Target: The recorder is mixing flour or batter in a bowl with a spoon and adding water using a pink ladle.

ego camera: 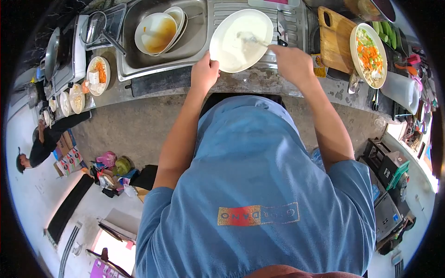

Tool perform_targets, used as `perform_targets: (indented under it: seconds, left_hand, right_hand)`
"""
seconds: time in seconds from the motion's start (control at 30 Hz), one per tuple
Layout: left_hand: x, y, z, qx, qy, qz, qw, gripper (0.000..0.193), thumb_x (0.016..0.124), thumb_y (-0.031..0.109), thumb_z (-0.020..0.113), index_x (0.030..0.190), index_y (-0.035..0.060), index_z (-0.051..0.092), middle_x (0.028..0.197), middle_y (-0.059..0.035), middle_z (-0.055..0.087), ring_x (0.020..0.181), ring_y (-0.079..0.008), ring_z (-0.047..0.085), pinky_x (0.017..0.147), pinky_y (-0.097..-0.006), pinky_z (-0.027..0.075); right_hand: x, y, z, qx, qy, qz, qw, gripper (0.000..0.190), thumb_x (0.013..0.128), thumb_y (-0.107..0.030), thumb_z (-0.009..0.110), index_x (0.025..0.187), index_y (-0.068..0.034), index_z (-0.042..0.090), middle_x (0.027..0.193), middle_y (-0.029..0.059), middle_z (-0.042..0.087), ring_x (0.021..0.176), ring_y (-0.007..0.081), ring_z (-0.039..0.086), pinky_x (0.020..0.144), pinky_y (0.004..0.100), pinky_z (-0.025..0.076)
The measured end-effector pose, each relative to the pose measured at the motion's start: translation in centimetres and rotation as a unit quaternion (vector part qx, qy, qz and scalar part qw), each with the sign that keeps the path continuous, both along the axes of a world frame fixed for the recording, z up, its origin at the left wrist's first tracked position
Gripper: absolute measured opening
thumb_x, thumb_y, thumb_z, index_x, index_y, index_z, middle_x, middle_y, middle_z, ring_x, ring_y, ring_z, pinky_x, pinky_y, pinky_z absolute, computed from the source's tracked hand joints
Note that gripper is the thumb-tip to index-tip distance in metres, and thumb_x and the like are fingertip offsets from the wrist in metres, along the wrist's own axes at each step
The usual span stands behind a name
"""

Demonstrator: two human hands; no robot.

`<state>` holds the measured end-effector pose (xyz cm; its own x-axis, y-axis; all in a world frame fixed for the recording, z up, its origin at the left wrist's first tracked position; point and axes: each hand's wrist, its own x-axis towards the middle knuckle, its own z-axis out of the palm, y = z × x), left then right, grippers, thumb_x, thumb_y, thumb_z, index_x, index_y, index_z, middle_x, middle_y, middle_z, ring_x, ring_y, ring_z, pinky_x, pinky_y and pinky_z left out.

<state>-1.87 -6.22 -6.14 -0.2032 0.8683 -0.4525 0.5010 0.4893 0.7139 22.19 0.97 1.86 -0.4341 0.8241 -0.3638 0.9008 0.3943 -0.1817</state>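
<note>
A wide white oval bowl (227,36) stands on the ribbed steel drainboard in front of me, holding a pale, milky mixture. My left hand (205,71) grips its near left rim with the thumb on top. In my right hand (292,64) is the handle of a metal utensil (258,41), a spoon or fork. Its far end dips into the mixture, so its shape there is hidden. Just beyond my right hand lies a knife (281,26) with a black handle.
Left of the bowl, the steel sink (196,34) holds stacked dishes with brown residue (142,36). A plate of tofu and carrot (107,74) is further left. To the right are a wooden cutting board (335,45), a bowl of chopped vegetables (370,57) and a plastic jug (399,90). Another person (45,142) is far left.
</note>
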Motion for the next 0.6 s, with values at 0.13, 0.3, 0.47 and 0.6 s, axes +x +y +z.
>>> perform_targets:
  seconds: [0.13, 0.3, 0.47, 0.6]
  left_hand:
    - [0.0, -0.1, -0.3, 0.023, 0.005, -0.007, 1.000, 0.032, 0.089, 0.013, 0.045, 0.117, 0.0040, 0.055, 0.074, -0.0125, 0.067, 0.058, -0.0170, 0.065, 0.059, -0.0299, 0.052]
    - [-0.1, 0.1, -0.2, 0.056, -0.005, -0.016, 0.998, 0.028, 0.085, 0.017, 0.047, 0.108, 0.0030, 0.056, 0.069, -0.0106, 0.066, 0.058, -0.0224, 0.066, 0.061, -0.0359, 0.052]
    - [-0.2, 0.0, -0.1, 0.043, -0.009, 0.004, 0.999, 0.030, 0.084, 0.017, 0.047, 0.109, 0.0021, 0.057, 0.068, -0.0110, 0.066, 0.057, -0.0228, 0.066, 0.062, -0.0350, 0.053]
    - [-0.5, -0.1, -0.5, 0.037, -0.005, -0.010, 0.999, 0.033, 0.087, 0.012, 0.045, 0.116, 0.0000, 0.056, 0.073, -0.0131, 0.067, 0.057, -0.0163, 0.064, 0.059, -0.0296, 0.052]
  right_hand:
    - [0.3, 2.0, -2.1, 0.033, -0.010, -0.047, 0.998, 0.040, 0.086, -0.010, 0.043, 0.121, -0.022, 0.060, 0.088, 0.0148, 0.068, 0.083, 0.0334, 0.067, 0.069, 0.0468, 0.053]
    - [-1.2, 1.4, -5.8, 0.048, 0.115, -0.023, 0.992, 0.039, 0.087, -0.013, 0.045, 0.122, -0.023, 0.060, 0.089, 0.0144, 0.068, 0.082, 0.0336, 0.066, 0.068, 0.0470, 0.053]
    - [-1.3, -2.2, -4.0, -0.027, 0.085, 0.018, 0.996, 0.041, 0.087, -0.014, 0.047, 0.124, -0.026, 0.059, 0.089, 0.0132, 0.068, 0.079, 0.0321, 0.066, 0.068, 0.0453, 0.053]
    - [-0.5, -1.7, -1.9, -0.001, -0.031, 0.035, 0.999, 0.040, 0.088, -0.015, 0.047, 0.123, -0.029, 0.060, 0.087, 0.0136, 0.068, 0.075, 0.0307, 0.067, 0.065, 0.0439, 0.054]
